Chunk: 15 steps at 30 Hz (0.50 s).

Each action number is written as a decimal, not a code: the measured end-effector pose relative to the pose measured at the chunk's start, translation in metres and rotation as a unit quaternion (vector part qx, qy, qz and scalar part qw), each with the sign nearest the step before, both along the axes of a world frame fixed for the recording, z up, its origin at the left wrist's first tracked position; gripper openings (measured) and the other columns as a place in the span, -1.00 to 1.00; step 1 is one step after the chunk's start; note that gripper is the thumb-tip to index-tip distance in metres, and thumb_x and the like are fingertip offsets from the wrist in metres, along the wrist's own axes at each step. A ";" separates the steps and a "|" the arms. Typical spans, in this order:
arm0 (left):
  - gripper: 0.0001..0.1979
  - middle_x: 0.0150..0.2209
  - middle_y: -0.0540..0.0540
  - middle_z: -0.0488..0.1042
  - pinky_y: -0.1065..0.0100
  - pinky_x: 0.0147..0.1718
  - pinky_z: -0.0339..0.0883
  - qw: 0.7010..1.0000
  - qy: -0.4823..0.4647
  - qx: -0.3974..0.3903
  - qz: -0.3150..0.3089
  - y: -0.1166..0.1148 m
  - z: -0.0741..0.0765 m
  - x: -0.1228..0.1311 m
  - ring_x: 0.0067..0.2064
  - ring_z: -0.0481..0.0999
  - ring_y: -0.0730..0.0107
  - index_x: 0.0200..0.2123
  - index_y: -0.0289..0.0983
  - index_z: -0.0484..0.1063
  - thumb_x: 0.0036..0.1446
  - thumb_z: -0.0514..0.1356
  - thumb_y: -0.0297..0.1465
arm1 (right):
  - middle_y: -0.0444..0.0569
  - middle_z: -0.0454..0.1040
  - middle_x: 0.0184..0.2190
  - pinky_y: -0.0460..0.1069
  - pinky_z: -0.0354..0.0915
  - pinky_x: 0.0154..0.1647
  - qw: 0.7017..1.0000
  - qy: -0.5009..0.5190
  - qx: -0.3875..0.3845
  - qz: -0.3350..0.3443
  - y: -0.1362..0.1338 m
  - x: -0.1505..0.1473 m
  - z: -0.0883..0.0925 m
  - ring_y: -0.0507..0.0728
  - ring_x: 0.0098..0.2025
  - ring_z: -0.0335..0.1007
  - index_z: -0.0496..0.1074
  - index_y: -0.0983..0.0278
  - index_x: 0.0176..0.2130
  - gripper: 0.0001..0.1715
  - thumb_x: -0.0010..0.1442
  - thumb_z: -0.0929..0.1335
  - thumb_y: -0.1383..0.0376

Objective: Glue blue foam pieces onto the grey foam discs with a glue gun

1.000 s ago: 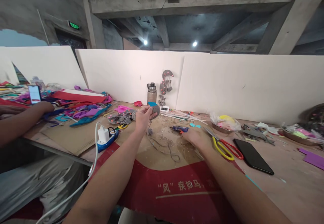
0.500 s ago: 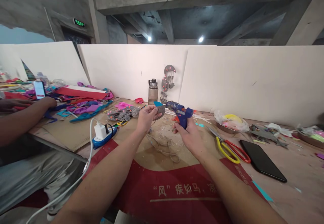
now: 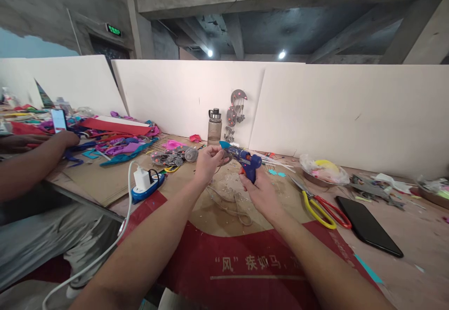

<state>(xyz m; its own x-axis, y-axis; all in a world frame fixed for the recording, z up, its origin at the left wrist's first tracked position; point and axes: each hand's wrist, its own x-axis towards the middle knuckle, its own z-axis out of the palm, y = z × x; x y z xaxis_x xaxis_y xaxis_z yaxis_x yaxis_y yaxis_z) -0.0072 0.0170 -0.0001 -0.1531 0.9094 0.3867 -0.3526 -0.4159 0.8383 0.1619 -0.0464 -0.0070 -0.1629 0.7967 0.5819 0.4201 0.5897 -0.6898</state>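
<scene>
My right hand [image 3: 258, 189] is wrapped round the handle of a blue hot glue gun [image 3: 249, 164], whose nozzle end points left. My left hand [image 3: 209, 162] pinches a grey felt piece [image 3: 227, 158] with a blue felt piece [image 3: 224, 145] at its upper edge. The nozzle overlaps these pieces in view; I cannot tell whether it touches them. Below the hands, a loose beige cord [image 3: 231, 205] lies on brown paper. Left of my left hand sits a bundle of grey felt shapes with pink dots [image 3: 171, 156].
Scissors with red and yellow handles [image 3: 321, 209] and a black phone [image 3: 368, 226] lie at right. A water bottle [image 3: 214, 130] stands before the white board [image 3: 168, 85]. A blue power strip [image 3: 149, 189] carries a white plug and cable. At left is another person's arm [image 3: 38, 160].
My right hand has brought the glue gun left, so its nozzle now overlaps the felt in my left hand. The view has shifted slightly.
</scene>
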 end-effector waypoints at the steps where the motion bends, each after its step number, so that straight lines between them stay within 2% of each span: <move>1: -0.71 -0.45 0.02 0.49 0.28 -0.21 0.51 1.000 -0.001 0.001 0.000 0.001 -0.001 0.000 -0.41 0.51 0.49 -0.43 -0.32 0.42 -0.17 0.39 -0.28 | -0.05 0.42 -0.32 0.06 0.25 -0.22 1.000 -0.002 0.002 -0.002 0.000 0.000 0.000 0.12 -0.34 0.31 0.28 0.24 -0.18 -0.83 0.20 0.25 0.24; 7: -0.75 -0.41 -0.02 0.53 0.24 -0.19 0.50 1.000 0.010 0.007 0.013 0.002 -0.002 0.000 -0.38 0.53 0.44 -0.40 -0.32 0.44 -0.13 0.36 -0.30 | -0.04 0.43 -0.34 0.06 0.26 -0.25 1.000 -0.005 0.011 -0.013 -0.002 -0.002 0.004 0.14 -0.35 0.32 0.29 0.23 -0.20 -0.82 0.18 0.25 0.22; 15: -0.76 -0.46 0.00 0.51 0.21 -0.20 0.51 0.998 0.028 0.025 0.047 0.004 -0.004 -0.001 -0.40 0.52 0.44 -0.42 -0.31 0.44 -0.12 0.35 -0.29 | 0.01 0.46 -0.28 0.11 0.28 -0.17 0.999 -0.006 0.021 -0.025 0.001 -0.002 -0.001 0.18 -0.26 0.34 0.30 0.24 -0.18 -0.79 0.17 0.25 0.21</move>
<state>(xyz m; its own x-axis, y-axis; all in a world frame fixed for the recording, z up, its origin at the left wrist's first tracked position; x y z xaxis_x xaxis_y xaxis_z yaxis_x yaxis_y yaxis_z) -0.0078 0.0213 -0.0045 -0.2141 0.8713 0.4416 -0.2628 -0.4868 0.8330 0.1596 -0.0455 -0.0079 -0.1307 0.7792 0.6130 0.4585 0.5957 -0.6595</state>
